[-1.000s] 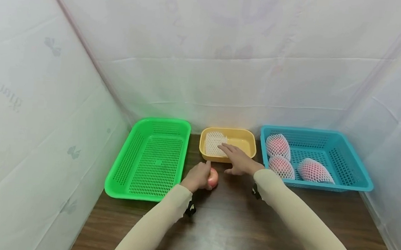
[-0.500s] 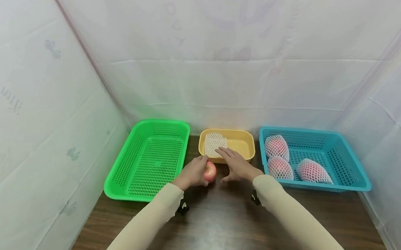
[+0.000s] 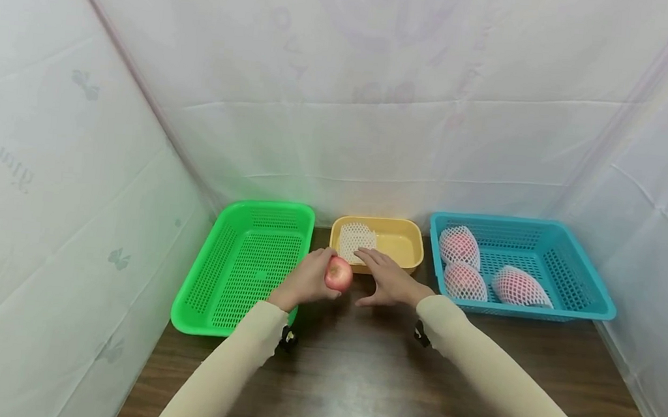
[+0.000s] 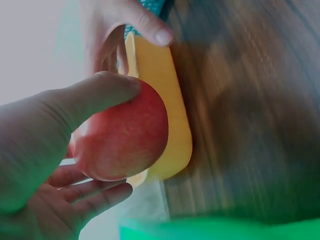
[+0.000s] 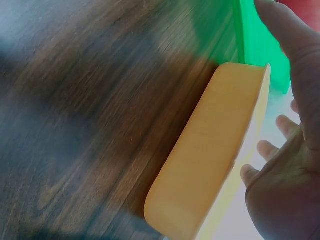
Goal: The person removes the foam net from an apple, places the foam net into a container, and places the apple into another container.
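Note:
My left hand (image 3: 307, 278) grips a red apple (image 3: 338, 274) between the green basket and the yellow box. In the left wrist view the thumb lies over the top of the apple (image 4: 125, 132), with fingers curled beneath it. My right hand (image 3: 386, 279) holds nothing; its fingers are spread and its thumb stands apart, just right of the apple. That hand is in front of the yellow box (image 3: 403, 266), where white foam netting (image 3: 357, 238) lies in the left part. In the right wrist view, only an edge of the apple (image 5: 305, 11) shows.
A green basket (image 3: 186, 288) stands to the left on the dark wooden table (image 3: 350, 380). On the right, a blue basket (image 3: 589, 287) holds three netted fruits, one being the front right fruit (image 3: 519, 285). White curtains (image 3: 316, 135) hang behind and at both sides.
My left hand has lifted the apple and carried it a little left and toward the back. The right hand has shifted slightly left, with its fingers still spread.

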Motion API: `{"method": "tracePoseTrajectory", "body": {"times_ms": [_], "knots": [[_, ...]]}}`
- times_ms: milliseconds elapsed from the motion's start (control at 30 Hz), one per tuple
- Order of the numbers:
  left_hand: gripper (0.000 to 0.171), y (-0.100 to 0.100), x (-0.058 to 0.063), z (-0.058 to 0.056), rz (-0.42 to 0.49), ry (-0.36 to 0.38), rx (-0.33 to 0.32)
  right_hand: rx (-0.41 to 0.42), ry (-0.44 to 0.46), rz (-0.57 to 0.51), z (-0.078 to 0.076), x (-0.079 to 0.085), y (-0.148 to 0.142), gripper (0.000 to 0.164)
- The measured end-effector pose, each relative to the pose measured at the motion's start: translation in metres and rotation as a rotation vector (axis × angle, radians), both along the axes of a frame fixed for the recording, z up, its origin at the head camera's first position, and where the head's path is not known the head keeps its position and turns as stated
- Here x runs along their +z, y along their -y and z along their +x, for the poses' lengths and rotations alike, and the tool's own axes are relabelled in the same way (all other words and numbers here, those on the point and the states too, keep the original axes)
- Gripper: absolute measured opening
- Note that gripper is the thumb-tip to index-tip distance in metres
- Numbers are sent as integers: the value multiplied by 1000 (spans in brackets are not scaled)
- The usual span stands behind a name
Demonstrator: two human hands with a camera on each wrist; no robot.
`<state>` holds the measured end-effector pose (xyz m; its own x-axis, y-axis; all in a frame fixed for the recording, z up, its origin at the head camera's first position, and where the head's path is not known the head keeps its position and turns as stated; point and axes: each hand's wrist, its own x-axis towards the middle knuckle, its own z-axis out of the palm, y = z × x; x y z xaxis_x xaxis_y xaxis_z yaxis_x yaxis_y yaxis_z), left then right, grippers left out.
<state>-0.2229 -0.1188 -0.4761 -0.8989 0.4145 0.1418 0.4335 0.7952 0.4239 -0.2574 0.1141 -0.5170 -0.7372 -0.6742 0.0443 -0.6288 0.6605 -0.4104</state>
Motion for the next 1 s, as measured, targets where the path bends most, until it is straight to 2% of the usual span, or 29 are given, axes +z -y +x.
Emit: {"method": "tracePoseTrajectory", "body": {"times_ms": [333, 567, 1000], "knots": [[79, 28, 16, -2, 46, -8, 52, 22, -35, -9, 4, 1, 14, 113], [78, 50, 21, -2, 52, -66, 85, 33, -28, -37, 4, -1, 24, 113], [74, 82, 31, 0, 147, -96, 165, 88, -66, -49, 6, 3, 42, 115]]}}
